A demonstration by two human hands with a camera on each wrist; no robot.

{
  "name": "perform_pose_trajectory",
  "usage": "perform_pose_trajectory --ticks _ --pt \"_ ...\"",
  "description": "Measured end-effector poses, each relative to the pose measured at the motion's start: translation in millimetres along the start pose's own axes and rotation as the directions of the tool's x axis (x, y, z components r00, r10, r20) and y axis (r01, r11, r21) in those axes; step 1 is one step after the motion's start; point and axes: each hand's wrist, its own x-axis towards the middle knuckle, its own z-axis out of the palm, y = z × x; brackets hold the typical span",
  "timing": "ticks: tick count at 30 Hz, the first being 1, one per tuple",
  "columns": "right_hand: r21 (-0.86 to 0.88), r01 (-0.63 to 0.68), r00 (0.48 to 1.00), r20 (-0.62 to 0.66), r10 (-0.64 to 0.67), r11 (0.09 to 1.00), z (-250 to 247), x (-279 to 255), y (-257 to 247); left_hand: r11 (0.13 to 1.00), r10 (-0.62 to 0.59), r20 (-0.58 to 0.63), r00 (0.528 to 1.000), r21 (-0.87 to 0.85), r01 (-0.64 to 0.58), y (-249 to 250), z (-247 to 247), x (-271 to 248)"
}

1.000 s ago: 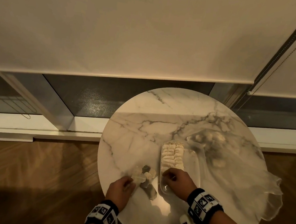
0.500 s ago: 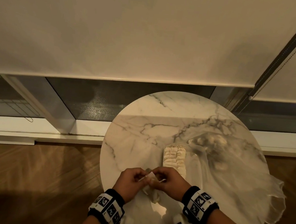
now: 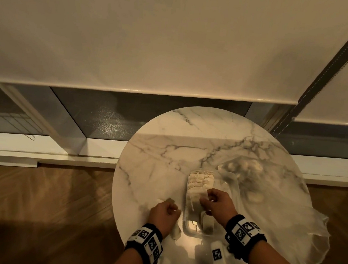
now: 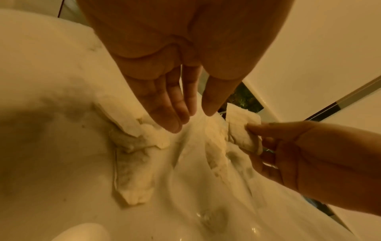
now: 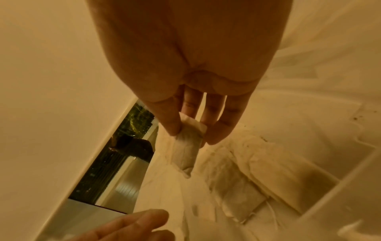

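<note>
A clear plastic container (image 3: 236,188) lies on a round marble table (image 3: 167,152). Rows of tea bags (image 3: 201,178) fill its far end. My right hand (image 3: 209,199) is over the container's middle. There it pinches one tea bag (image 5: 186,146) between thumb and fingers. My left hand (image 3: 172,208) hovers just left of the container with relaxed fingers, holding nothing. Loose tea bags (image 4: 132,177) lie on the table under it. Another tea bag (image 3: 208,222) stands in the container's near end.
A crumpled clear plastic bag (image 3: 278,205) with a few pale lumps inside covers the table's right side and hangs over its edge. Behind the table are a window sill and a lowered blind (image 3: 177,47). Wooden floor (image 3: 45,204) lies to the left.
Half a second ago both hands met at a tea bag left of the container. Now my right hand has carried it over the container, and my left hand has let go.
</note>
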Motion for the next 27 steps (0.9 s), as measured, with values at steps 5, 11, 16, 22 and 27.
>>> perform_pose_trajectory --ticks 5,11,16,22,27 --pt "-0.090 -0.127 0.992 0.008 0.128 0.988 -3 9 13 0.996 -0.071 0.045 0.996 0.060 0.068 4 28 -2" --pt "-0.229 -0.201 0.975 0.044 0.217 0.952 5 9 20 0.988 -0.090 0.033 0.995 0.125 0.085 2 39 -1" --pt "-0.310 -0.166 0.978 0.070 0.196 0.936 10 11 18 0.987 -0.083 0.013 0.996 0.137 0.081 2 42 -2" --pt "-0.379 -0.059 0.984 0.134 0.118 0.923 11 11 19 0.989 -0.020 -0.064 0.998 0.145 0.029 8 46 -8" --pt "-0.456 0.095 0.981 0.194 -0.006 0.885 0 14 20 0.916 0.220 -0.149 0.964 0.373 -0.151 8 52 -11"
